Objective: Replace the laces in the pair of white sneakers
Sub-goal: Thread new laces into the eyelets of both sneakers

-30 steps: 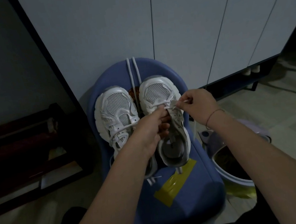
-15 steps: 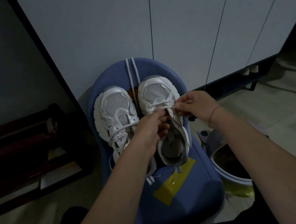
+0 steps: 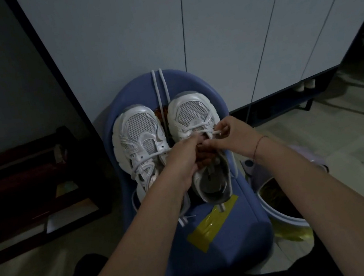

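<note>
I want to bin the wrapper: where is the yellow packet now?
In the head view, the yellow packet lies on the blue seat, at the heel of the right-hand sneaker.

Right hand (image 3: 233,134): a second ago out at the outer edge of the right sneaker (image 3: 192,113), since shifted inward and slightly down over the eyelet rows, so that its thumb tip sits close against the fingertips of the left hand (image 3: 185,158), closing the gap between the hands. Lace (image 3: 199,132): the stretch pinched between the two hands, earlier drawn out sideways toward the sneaker's edge, now shorter and lying across the tongue, its white end poking out from the right fingers.
</note>
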{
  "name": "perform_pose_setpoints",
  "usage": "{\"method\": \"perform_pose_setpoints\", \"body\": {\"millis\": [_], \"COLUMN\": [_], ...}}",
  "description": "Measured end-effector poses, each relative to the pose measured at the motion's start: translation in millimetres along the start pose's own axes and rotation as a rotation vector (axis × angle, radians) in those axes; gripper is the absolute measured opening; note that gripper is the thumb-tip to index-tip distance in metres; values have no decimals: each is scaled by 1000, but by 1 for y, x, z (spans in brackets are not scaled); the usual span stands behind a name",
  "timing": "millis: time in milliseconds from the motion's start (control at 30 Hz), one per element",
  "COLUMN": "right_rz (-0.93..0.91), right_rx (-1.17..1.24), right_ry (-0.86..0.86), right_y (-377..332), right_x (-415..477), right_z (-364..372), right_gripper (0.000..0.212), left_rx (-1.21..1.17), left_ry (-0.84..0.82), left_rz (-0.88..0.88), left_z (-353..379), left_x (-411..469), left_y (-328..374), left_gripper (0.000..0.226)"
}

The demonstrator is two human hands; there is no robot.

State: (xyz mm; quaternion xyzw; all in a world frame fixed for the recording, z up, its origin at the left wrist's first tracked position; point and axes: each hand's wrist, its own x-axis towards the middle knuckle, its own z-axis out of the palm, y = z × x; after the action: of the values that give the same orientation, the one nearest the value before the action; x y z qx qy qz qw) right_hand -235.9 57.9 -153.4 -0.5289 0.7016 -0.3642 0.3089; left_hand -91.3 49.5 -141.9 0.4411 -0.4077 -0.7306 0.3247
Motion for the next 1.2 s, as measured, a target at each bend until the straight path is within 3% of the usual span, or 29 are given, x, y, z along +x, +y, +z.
{"method": "perform_pose_setpoints", "body": {"millis": [67, 200, 500, 633, 767, 900, 1033, 1200], "right_rz": [10, -25, -27, 51, 224, 294, 305, 313], "right_rx": [13, 19, 231, 278, 435, 495, 532, 565], "right_ry": [-14, -1, -30, -1, 19, 67, 80, 121], "right_y": [1, 3, 10, 9, 8, 6, 3, 8], "right_x": [-1, -3, -9, -7, -5, -6, -7, -7], "right_z": [-1, -11, -16, -13, -7, -4, -1, 2], "right_gripper": [44, 17, 14, 10, 8, 14, 11, 11], "left_rx": [16, 67, 133, 179, 194, 273, 543, 878], "left_ry": [-19, -47, 57, 147, 130, 55, -102, -462], "left_rz": [-9, -6, 109, 162, 149, 138, 97, -193], "left_z": [-1, -3, 4, 6, 4, -1, -16, -35], "left_x": [2, 6, 11, 12, 10, -4, -25, -52], "left_y": [-1, -2, -11, -16, -15, -14, -19, -34], "left_gripper": [38, 43, 18, 18, 22, 24, 21, 14]}}
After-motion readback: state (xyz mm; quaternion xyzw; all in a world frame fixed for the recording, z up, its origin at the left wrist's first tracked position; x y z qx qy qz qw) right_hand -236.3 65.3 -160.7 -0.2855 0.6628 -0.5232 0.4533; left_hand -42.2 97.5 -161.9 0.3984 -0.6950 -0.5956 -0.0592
